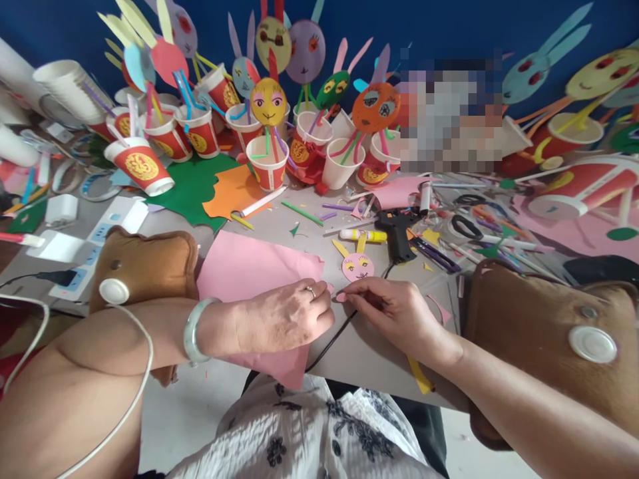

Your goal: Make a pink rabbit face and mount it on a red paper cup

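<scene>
My left hand [292,314], with a ring and a jade-like bangle, is closed above the right edge of a pink paper sheet [254,266]. My right hand [399,314] has thumb and index finger pinched together, its fingertips just beside those of the left. Small pink bits show at both sets of fingertips; whether they are paper or nails I cannot tell. Just beyond the right fingers lies a pink paper rabbit face [357,267] with yellow ears and drawn eyes. A black hot glue gun [397,236] rests behind it, its cord passing below my hands.
Paper cups [267,166] holding rabbit-faced figures line the back. Brown plush warmers [144,266] flank me, and a white cable crosses my left arm. Green paper [192,189], orange paper [234,193], a yellow marker [363,235], a purple cutter [436,256] and scraps cover the table.
</scene>
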A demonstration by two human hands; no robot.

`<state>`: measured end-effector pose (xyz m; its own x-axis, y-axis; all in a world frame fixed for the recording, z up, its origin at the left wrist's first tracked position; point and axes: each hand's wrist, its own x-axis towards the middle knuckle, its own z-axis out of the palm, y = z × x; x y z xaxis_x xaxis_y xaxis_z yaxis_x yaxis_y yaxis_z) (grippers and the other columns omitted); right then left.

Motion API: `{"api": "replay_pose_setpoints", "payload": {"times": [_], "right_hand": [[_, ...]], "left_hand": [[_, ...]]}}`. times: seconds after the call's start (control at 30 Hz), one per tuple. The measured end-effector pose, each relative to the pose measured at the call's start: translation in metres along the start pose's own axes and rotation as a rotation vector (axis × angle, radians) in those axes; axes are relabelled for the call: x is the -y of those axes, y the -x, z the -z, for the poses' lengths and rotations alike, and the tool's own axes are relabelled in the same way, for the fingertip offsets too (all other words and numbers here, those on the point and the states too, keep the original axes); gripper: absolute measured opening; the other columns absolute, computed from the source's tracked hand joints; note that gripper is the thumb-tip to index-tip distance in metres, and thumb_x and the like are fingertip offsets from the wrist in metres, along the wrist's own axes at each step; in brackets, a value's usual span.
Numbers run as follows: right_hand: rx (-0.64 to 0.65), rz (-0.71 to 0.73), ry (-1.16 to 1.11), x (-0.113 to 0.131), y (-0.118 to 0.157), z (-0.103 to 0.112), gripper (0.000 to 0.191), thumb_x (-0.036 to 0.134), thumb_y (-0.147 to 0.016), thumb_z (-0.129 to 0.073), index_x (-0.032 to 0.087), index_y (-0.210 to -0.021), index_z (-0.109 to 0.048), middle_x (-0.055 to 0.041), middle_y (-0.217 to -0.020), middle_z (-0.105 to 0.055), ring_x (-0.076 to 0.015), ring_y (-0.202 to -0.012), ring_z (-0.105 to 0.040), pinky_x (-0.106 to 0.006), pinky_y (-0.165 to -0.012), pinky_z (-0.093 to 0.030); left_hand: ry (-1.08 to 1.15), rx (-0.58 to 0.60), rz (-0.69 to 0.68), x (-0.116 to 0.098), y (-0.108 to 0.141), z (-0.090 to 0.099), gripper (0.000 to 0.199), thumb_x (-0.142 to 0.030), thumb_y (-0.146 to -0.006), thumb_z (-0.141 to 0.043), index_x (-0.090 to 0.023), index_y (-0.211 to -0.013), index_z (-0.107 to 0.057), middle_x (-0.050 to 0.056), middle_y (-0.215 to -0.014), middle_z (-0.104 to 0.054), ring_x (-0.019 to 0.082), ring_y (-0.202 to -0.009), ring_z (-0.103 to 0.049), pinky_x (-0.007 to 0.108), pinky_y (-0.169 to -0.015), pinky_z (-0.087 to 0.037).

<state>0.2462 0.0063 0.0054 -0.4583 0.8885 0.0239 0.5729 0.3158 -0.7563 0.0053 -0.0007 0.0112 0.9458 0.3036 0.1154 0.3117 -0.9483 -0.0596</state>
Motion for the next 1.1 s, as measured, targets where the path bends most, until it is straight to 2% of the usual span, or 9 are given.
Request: {"api": "replay_pose_setpoints", "payload": {"times": [0.2, 0.3, 0.4, 0.5, 0.63, 0.73, 0.87, 1.0, 1.1], "right_hand": [[-0.048, 0.113, 0.169, -0.005, 0.003, -0.006, 0.015, 0.02, -0.096, -0.056, 0.019, -0.09, -0.069, -0.0032, -0.081, -0.074, -0.0136, -0.068, -0.066, -0.024, -0.064, -0.049], [-0.044, 0.149, 0.214, -0.007, 0.003, -0.007, 0.012, 0.02, -0.098, -0.055, 0.018, -0.096, -0.066, -0.004, -0.085, -0.072, -0.0135, -0.069, -0.066, -0.024, -0.064, -0.049], [-0.06, 0.185, 0.287, -0.008, 0.003, -0.008, 0.013, 0.022, -0.101, -0.053, 0.017, -0.1, -0.064, -0.0046, -0.087, -0.07, -0.0133, -0.068, -0.065, -0.024, -0.062, -0.048], [-0.101, 0.254, 0.435, -0.009, 0.005, -0.008, 0.018, 0.024, -0.102, -0.051, 0.017, -0.093, -0.066, -0.0044, -0.086, -0.068, -0.0127, -0.065, -0.062, -0.024, -0.057, -0.042], [-0.128, 0.347, 0.661, -0.008, 0.008, -0.007, 0.026, 0.02, -0.102, -0.049, 0.018, -0.089, -0.072, -0.0035, -0.081, -0.066, -0.0128, -0.059, -0.057, -0.027, -0.052, -0.033], [-0.096, 0.384, 0.796, -0.005, 0.012, -0.005, 0.028, 0.017, -0.101, -0.048, 0.019, -0.092, -0.074, -0.0022, -0.073, -0.064, -0.0138, -0.055, -0.051, -0.029, -0.052, -0.03], [-0.048, 0.418, 0.892, 0.0, 0.018, -0.005, 0.028, 0.021, -0.103, -0.048, 0.015, -0.101, -0.075, -0.0011, -0.066, -0.062, -0.0142, -0.051, -0.049, -0.031, -0.054, -0.031], [-0.016, 0.412, 0.926, 0.002, 0.022, -0.008, 0.031, 0.028, -0.105, -0.048, 0.011, -0.115, -0.073, -0.0019, -0.066, -0.066, -0.0158, -0.051, -0.054, -0.033, -0.057, -0.034], [-0.017, 0.403, 0.926, 0.003, 0.023, -0.01, 0.032, 0.028, -0.105, -0.048, 0.011, -0.117, -0.071, -0.0021, -0.067, -0.067, -0.0167, -0.052, -0.057, -0.033, -0.057, -0.035]], "left_hand": [[0.032, -0.001, 0.004, 0.0, 0.001, -0.001, 0.017, -0.017, -0.093, -0.056, -0.012, -0.105, -0.066, 0.016, -0.113, -0.067, 0.029, -0.109, -0.061, 0.041, -0.098, -0.05], [0.038, -0.017, 0.015, 0.0, 0.001, -0.001, 0.016, -0.015, -0.092, -0.056, -0.012, -0.104, -0.066, 0.017, -0.116, -0.067, 0.028, -0.107, -0.062, 0.041, -0.097, -0.05], [0.034, -0.004, 0.012, -0.001, 0.0, -0.001, 0.015, -0.016, -0.093, -0.056, -0.013, -0.103, -0.067, 0.016, -0.115, -0.067, 0.027, -0.105, -0.063, 0.04, -0.096, -0.05], [0.028, 0.005, 0.015, -0.001, -0.001, -0.002, 0.015, -0.024, -0.095, -0.059, -0.014, -0.103, -0.067, 0.017, -0.116, -0.067, 0.028, -0.108, -0.062, 0.041, -0.096, -0.05], [0.039, -0.007, 0.028, -0.003, 0.0, -0.005, 0.024, -0.035, -0.098, -0.059, -0.013, -0.102, -0.066, 0.018, -0.117, -0.067, 0.029, -0.11, -0.062, 0.043, -0.097, -0.051], [0.063, -0.008, 0.046, -0.005, 0.0, -0.005, 0.032, -0.042, -0.097, -0.061, -0.011, -0.105, -0.066, 0.02, -0.12, -0.066, 0.031, -0.113, -0.061, 0.044, -0.099, -0.051], [0.104, 0.012, 0.054, -0.006, 0.0, -0.002, 0.041, -0.048, -0.095, -0.063, -0.009, -0.109, -0.065, 0.02, -0.116, -0.065, 0.032, -0.114, -0.06, 0.044, -0.099, -0.051], [0.105, 0.036, 0.066, -0.008, -0.001, 0.001, 0.049, -0.052, -0.096, -0.061, -0.007, -0.115, -0.064, 0.02, -0.118, -0.064, 0.033, -0.117, -0.06, 0.044, -0.101, -0.05], [0.113, 0.04, 0.061, -0.008, -0.001, 0.001, 0.053, -0.054, -0.095, -0.062, -0.006, -0.118, -0.063, 0.021, -0.12, -0.064, 0.033, -0.117, -0.059, 0.045, -0.101, -0.05]]}}
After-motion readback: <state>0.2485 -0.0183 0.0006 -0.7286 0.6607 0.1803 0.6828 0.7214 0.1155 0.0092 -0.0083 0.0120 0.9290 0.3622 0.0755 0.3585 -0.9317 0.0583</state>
